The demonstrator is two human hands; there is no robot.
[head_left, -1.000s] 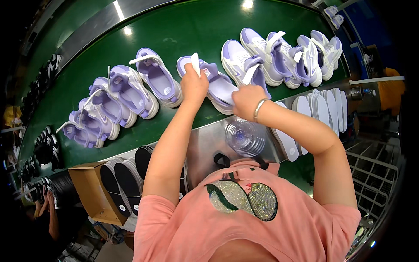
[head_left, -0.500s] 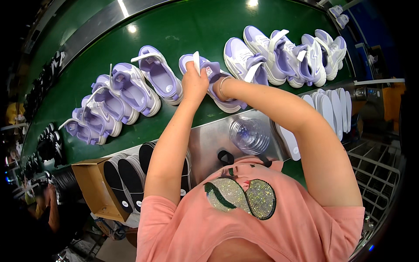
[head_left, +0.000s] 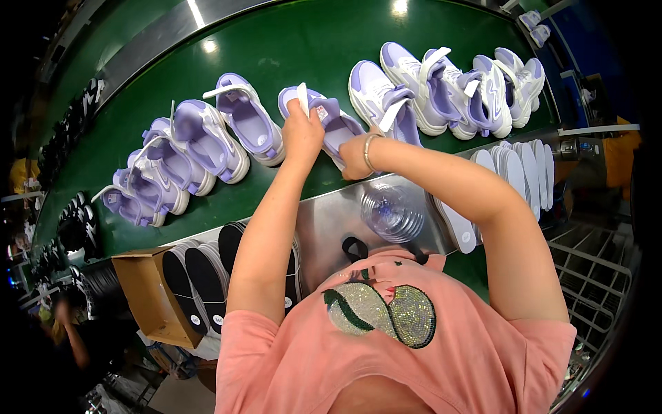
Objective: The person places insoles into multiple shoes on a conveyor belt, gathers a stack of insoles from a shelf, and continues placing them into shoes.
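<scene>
A lilac and white sneaker (head_left: 339,129) lies in front of me on the green work surface, its opening facing up and its lilac insole showing. My left hand (head_left: 303,135) grips it at the front of the opening, by the white strap (head_left: 303,99), which stands up beside the fingers. My right hand (head_left: 357,157), with a bracelet at the wrist, closes around the heel end; its fingertips are partly hidden. Just left of this shoe is another sneaker (head_left: 254,124) with its strap flipped open. To the right lies a sneaker (head_left: 376,93) turned toe away.
More lilac sneakers (head_left: 207,145) line up at the left, and several others (head_left: 448,93) at the right. Near me are black insoles (head_left: 181,283) by a cardboard box (head_left: 148,297), a clear plastic container (head_left: 393,214) and white insoles (head_left: 512,169). A wire rack (head_left: 589,269) stands at the right.
My right hand has drawn back out of the shoe's opening to its heel, uncovering the insole. My left hand keeps its hold at the strap. The shoes appear shifted slightly left.
</scene>
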